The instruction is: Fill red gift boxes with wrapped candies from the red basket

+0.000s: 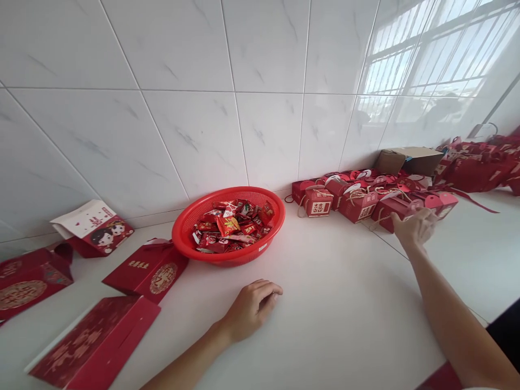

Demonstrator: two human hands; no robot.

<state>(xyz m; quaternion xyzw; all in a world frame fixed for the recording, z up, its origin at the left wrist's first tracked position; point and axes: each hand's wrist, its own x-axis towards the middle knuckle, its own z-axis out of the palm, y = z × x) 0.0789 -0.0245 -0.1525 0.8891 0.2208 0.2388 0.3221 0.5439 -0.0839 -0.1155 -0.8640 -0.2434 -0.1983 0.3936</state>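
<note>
My left hand (254,309) rests on the white counter in front of the candy basket, its fingers loosely curled in and nothing showing in them. At the right, my right hand (414,227) is at the near side of a red candy box (388,208) in a row. Its thumb and fingers are around the box's near end and partly blurred. Beside it are more red candy boxes (319,201) with gold-white lettering and twine handles. A red plastic basket (227,260) by the wall holds many wrapped candies (229,225).
Left of the basket lie larger red gift boxes (140,268), a flatter red box (93,344) and a white-and-red box with cartoon figures (91,225). An open cardboard box (422,160) and piled red bags (473,170) stand at the far right against the tiled wall (187,135).
</note>
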